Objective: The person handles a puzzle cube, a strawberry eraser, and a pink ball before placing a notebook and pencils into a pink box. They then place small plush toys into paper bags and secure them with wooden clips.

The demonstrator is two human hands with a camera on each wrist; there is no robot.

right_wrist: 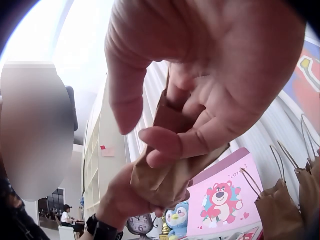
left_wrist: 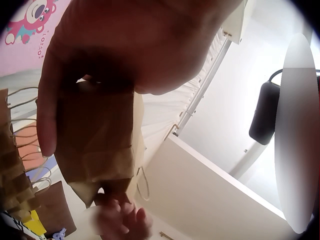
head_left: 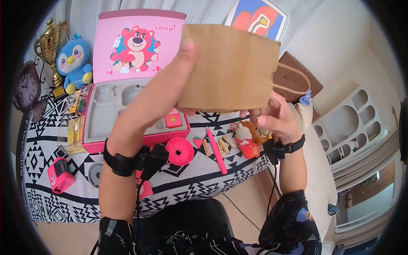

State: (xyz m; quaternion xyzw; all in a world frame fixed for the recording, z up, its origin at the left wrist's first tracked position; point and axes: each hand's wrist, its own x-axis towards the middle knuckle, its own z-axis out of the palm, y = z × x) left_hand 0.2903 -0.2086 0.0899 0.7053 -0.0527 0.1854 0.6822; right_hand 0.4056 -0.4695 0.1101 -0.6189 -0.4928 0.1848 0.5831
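Observation:
A brown kraft paper bag [head_left: 231,68] is held up on its side above the table, its twisted handle [head_left: 297,72] toward the right. My left hand [head_left: 180,70] grips it at the left end, thumb over the near face and fingers behind. At the handle end is my right hand [head_left: 278,117], loosely bent with the thumb apart. In the right wrist view, some of its fingers [right_wrist: 192,102] reach in at the bag's mouth, where their tips are hidden. Below lie a plush charm with a red pouch [head_left: 247,142], wooden clothespins [head_left: 225,143] and a pink pen-like stick [head_left: 216,151].
Behind stands an open pink bear box [head_left: 138,51] with a moulded tray. A pink round spool-like piece [head_left: 179,151] and a pink device [head_left: 60,175] lie in front. A blue plush [head_left: 74,61] and trophy [head_left: 51,53] stand left. More paper bags [right_wrist: 280,210] stand behind.

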